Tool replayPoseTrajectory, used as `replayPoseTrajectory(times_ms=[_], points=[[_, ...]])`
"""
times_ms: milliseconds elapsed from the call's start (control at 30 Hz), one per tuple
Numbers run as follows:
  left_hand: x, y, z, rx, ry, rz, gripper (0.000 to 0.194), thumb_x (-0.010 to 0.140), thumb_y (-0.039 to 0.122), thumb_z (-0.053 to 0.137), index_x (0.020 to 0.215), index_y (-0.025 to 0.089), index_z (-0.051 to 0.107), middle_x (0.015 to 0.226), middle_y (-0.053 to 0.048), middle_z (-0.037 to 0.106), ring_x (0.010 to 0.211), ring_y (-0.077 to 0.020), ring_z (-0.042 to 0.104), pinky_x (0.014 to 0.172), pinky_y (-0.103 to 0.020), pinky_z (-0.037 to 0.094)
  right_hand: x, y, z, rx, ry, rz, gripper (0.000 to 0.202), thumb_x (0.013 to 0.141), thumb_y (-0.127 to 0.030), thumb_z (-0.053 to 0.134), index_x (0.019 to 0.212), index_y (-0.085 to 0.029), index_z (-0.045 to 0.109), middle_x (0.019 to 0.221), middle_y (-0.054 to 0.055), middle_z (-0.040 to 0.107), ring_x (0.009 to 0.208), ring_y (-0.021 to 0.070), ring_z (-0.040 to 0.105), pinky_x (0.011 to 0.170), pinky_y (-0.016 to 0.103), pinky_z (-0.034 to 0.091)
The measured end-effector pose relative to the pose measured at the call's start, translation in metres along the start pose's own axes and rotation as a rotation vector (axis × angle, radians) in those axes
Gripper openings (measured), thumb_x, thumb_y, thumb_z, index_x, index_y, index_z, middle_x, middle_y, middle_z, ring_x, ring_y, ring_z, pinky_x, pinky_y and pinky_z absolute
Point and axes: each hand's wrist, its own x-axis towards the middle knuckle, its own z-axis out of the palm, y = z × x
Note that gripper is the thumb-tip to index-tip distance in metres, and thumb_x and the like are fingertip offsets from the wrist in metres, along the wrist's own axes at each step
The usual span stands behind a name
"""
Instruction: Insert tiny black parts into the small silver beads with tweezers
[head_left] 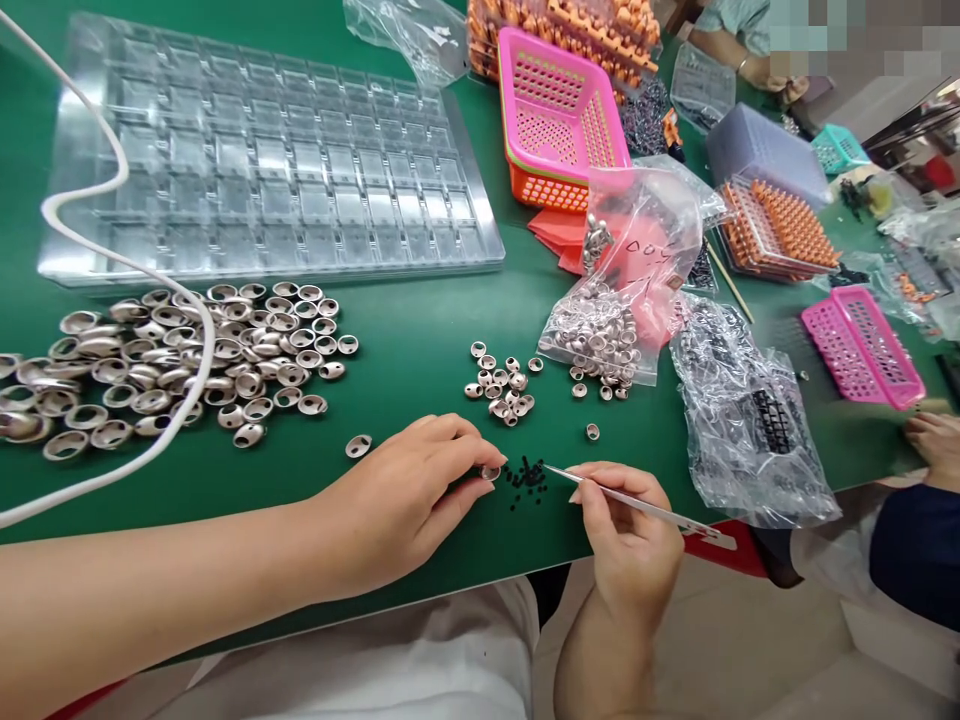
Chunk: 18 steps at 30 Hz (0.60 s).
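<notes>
My left hand [427,480] pinches a small silver metal ring [490,472] between thumb and fingers, just above the green table. In my right hand [634,530] is a pair of thin metal tweezers [637,500], held like a pen. Their tip reaches a little pile of tiny black pieces [527,474] beside the ring; whether the tip grips one is too small to tell. Behind the hands lies a loose group of small silver rings [501,382], and one ring [592,432] sits apart. A large heap of bigger silver rings [217,350] spreads out on the left.
A clear compartment tray [262,150] lies at the back left, with a white cable [202,370] crossing in front. A bag of rings [600,320], stacked pink baskets [555,110] and bubble wrap [720,400] are toward the right. Other people's hands [934,445] show at the right.
</notes>
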Motion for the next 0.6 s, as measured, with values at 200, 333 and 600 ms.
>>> replayPoseTrajectory(times_ms=[200,333,600], points=[[0.0062,0.0000,-0.0043,-0.076,0.045,-0.115,0.016,0.101,0.025,0.050,0.105,0.022,0.065,0.097,-0.002,0.071,0.086,-0.0159,0.067,0.081,-0.027,0.054,-0.0015,0.0024,-0.0002,0.010,0.022,-0.006,0.010,0.084,-0.014,0.071,0.089,-0.022,0.068,0.086,0.003,0.075,0.069,0.0156,0.071,0.060,0.028,0.060],[0.0076,0.0007,-0.0058,-0.095,0.042,-0.126,0.014,0.099,0.026,0.052,0.103,0.022,0.065,0.095,-0.001,0.072,0.084,-0.0154,0.068,0.079,-0.026,0.054,-0.0031,0.0025,-0.0008,0.022,0.041,0.017,0.009,0.084,-0.015,0.073,0.090,-0.021,0.068,0.086,0.004,0.075,0.073,0.0173,0.072,0.061,0.029,0.060],[0.0050,0.0038,-0.0073,-0.128,0.082,-0.169,0.014,0.099,0.030,0.055,0.104,0.023,0.066,0.095,0.000,0.072,0.083,-0.0148,0.065,0.077,-0.026,0.052,0.0020,0.0023,-0.0024,-0.017,0.034,0.004,0.010,0.084,-0.018,0.073,0.093,-0.022,0.068,0.091,0.004,0.076,0.070,0.0163,0.070,0.062,0.031,0.061]])
